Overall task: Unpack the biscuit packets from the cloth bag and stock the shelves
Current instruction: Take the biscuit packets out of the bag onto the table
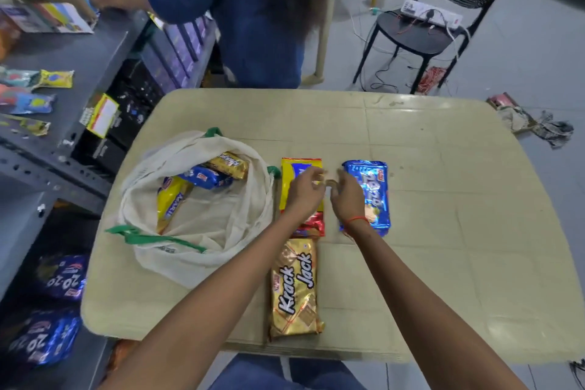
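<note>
Two bare forearms reach in from the bottom edge across the beige counter and converge until the left hand and right hand almost meet. The left hand is palm down over the yellow packet, with its fingers loosely bent toward that packet's right edge. The right hand, with a red thread around its wrist, overlaps the left edge of the blue 20-20 packet, and its fingers curl downward. Both hands are blurred, so I cannot tell whether either set of fingers grips anything or only hovers. Below the yellow packet, a red packet shows beside the left wrist, and nearer the person the gold Krack Jack packet lies lengthwise by the counter's front edge. To the left, the cloth bag, cream with green trim, sits slumped open on the counter. It holds a yellow Marie packet, a small blue packet and a gold packet. The grey shelves stand along the left side with assorted packets on them, and more 20-20 packets lie on a lower level. Behind the counter, another person in blue faces the shelves.
</note>
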`<control>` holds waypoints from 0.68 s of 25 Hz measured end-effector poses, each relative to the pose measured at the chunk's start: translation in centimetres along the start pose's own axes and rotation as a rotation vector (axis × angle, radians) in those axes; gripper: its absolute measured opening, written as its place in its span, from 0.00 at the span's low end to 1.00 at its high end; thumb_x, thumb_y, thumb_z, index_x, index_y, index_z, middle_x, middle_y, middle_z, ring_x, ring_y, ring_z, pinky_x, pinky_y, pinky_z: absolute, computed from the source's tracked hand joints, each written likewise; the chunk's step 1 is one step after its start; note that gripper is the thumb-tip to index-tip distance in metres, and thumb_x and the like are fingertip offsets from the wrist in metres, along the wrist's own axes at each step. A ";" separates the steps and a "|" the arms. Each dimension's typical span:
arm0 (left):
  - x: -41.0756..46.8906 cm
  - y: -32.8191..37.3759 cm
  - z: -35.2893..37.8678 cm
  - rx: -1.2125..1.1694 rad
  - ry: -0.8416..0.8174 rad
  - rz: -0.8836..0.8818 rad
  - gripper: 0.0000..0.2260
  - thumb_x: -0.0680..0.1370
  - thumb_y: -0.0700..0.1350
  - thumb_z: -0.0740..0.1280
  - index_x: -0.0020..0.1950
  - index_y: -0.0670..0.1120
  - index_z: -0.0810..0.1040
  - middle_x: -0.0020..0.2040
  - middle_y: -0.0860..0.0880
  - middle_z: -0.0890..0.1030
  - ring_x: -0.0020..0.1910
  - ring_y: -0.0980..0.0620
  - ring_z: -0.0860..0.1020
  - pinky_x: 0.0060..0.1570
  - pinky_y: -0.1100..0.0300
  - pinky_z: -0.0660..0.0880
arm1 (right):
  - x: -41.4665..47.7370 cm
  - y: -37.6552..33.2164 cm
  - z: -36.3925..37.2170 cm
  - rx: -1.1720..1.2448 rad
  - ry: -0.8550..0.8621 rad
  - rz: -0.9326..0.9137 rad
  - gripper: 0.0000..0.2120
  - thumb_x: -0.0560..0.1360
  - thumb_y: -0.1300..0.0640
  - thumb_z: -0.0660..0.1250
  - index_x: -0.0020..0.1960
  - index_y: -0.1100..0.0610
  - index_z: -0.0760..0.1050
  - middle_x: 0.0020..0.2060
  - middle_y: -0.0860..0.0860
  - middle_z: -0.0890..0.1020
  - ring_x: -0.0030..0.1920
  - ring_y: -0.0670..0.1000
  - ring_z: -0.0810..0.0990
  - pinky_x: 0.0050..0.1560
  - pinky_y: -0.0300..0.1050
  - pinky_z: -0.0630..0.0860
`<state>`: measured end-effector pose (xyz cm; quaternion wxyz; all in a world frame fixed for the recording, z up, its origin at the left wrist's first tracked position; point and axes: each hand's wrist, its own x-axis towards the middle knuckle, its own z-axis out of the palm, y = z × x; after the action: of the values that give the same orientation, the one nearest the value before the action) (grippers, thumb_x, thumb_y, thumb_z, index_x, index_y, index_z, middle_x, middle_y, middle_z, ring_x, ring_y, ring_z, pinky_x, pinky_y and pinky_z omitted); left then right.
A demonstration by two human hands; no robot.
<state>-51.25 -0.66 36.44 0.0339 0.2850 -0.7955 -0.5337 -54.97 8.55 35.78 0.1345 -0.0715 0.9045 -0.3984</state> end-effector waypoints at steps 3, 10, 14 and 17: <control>0.4 -1.7 -7.4 0.073 0.270 -0.010 0.07 0.75 0.41 0.66 0.50 0.43 0.80 0.46 0.42 0.84 0.45 0.45 0.81 0.41 0.60 0.73 | -1.2 -6.3 4.4 0.089 -0.097 -0.143 0.12 0.75 0.65 0.63 0.57 0.66 0.77 0.55 0.62 0.82 0.56 0.60 0.80 0.58 0.49 0.73; -0.4 -8.7 -18.8 0.062 0.519 -0.315 0.08 0.76 0.43 0.67 0.47 0.38 0.80 0.48 0.38 0.84 0.49 0.40 0.80 0.45 0.55 0.73 | -2.2 -14.0 13.8 -0.359 -0.355 -0.579 0.22 0.72 0.60 0.67 0.64 0.64 0.72 0.61 0.63 0.74 0.63 0.61 0.71 0.62 0.46 0.61; -0.3 -10.9 -21.9 0.153 0.388 -0.182 0.18 0.77 0.32 0.57 0.65 0.40 0.75 0.66 0.40 0.76 0.65 0.42 0.73 0.65 0.53 0.69 | -2.1 -15.0 17.6 -0.617 -0.466 -0.632 0.32 0.73 0.49 0.68 0.70 0.63 0.64 0.66 0.61 0.70 0.66 0.60 0.68 0.67 0.50 0.65; 0.4 -11.8 -24.0 0.310 0.196 -0.119 0.26 0.76 0.31 0.57 0.74 0.42 0.64 0.75 0.42 0.65 0.73 0.44 0.64 0.73 0.52 0.61 | -2.1 -15.6 19.2 -0.679 -0.365 -0.601 0.28 0.73 0.49 0.67 0.67 0.63 0.67 0.63 0.61 0.72 0.64 0.60 0.69 0.62 0.52 0.69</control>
<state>-38.08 -23.96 36.38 0.0355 0.3838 -0.8428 -0.3757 -46.90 -14.92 35.35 0.1391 -0.4381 0.8842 -0.0832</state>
